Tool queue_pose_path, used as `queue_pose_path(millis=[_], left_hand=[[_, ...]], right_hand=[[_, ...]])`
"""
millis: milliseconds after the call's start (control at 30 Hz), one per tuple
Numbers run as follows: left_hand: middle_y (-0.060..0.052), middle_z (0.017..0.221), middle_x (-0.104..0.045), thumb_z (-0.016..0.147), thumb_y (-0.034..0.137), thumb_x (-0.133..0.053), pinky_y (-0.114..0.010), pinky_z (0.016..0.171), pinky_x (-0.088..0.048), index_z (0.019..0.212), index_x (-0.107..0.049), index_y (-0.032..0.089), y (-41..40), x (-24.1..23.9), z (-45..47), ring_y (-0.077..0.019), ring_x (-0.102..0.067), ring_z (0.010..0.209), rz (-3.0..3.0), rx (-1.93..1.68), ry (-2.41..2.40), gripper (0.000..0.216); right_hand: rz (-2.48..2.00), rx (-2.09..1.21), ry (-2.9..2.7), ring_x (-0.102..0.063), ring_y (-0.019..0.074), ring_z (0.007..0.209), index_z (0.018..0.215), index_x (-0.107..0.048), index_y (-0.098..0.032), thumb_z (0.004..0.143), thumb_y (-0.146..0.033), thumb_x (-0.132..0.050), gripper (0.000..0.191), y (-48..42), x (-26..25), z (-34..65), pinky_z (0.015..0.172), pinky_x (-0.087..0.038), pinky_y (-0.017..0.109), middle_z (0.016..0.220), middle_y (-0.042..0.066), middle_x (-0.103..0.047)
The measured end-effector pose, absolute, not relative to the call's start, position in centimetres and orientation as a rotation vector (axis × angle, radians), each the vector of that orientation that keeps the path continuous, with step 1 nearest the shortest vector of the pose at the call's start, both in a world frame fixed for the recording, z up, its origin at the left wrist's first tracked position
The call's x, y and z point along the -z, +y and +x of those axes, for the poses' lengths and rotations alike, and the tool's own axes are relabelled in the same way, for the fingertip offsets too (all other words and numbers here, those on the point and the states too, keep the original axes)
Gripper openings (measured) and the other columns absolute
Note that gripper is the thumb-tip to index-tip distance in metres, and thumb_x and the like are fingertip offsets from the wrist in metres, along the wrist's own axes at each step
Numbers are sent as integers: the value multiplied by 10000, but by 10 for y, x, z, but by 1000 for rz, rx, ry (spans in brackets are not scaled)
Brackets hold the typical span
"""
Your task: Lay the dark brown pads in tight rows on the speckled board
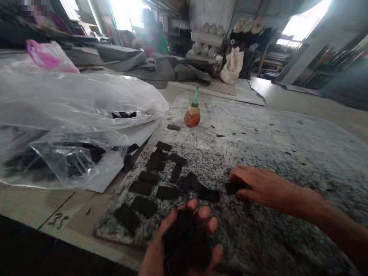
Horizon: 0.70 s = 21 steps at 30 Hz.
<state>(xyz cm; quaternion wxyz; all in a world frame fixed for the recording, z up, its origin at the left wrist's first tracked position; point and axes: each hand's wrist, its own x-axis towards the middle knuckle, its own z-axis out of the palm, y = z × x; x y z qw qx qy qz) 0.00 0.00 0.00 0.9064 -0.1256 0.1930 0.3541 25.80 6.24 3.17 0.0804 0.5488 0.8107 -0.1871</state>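
My left hand (161, 245), palm up at the bottom middle, curls its fingers around a stack of black rectangular pieces (186, 239); their material is hard to tell. On the right, my right hand (254, 183) reaches in low over the board. Its thumb and fingers close on a single black piece (234, 187) at the board's surface. Several loose black pieces (144, 206) lie scattered to the left of the hands, some overlapping. Beneath everything is a pale board (212, 149) covered with dark smears.
Beyond the pieces stands a round orange-brown bottle (192, 116) with a green nozzle. A large clear plastic bag (80, 96) holding dark pieces covers the left side. Grey sheets (161, 71) and a white sack (232, 67) lie farther back. Another person (151, 34) is in the background.
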Motion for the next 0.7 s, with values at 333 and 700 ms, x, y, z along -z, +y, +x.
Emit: queue_pose_path(millis=[333, 700], left_hand=[[-61, 926, -690, 765, 290, -654, -443, 816, -462, 883, -678, 179, -5, 4, -14, -235, -624, 896, -298, -733, 415, 164], [-73, 931, -708, 792, 282, -612, -404, 799, -467, 907, -695, 168, -9, 16, -14, -230, -637, 892, -208, -751, 269, 182]], right_hand=[[1768, 981, 2482, -492, 124, 623, 724, -518, -194, 808, -252, -573, 116, 68, -57, 223, 548, -319, 235, 662, -45, -546], [1694, 747, 2622, -555, 235, 973, 1152, -506, -187, 815, -263, -611, 361, 83, -31, 170, 833, -404, 344, 1058, 75, -611]])
